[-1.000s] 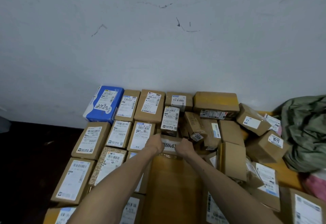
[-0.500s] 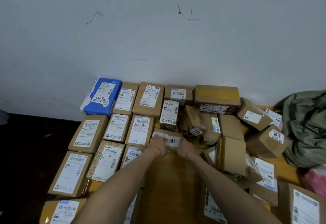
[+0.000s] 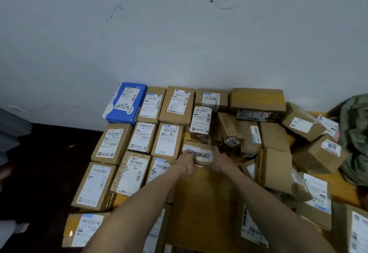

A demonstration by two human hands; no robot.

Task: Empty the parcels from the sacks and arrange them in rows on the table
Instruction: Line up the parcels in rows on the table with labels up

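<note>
While the left hand (image 3: 188, 162) and the right hand (image 3: 221, 159) each curl over the far, labelled end of a long brown box (image 3: 203, 203), that box lies lengthwise mid-table (image 3: 344, 192). It sits between labelled parcels in neat rows (image 3: 143, 137) on the left, a blue parcel (image 3: 125, 103) at their far corner, and a loose heap of boxes (image 3: 274, 165) on the right. A green sack (image 3: 356, 133) slumps at the right edge.
</note>
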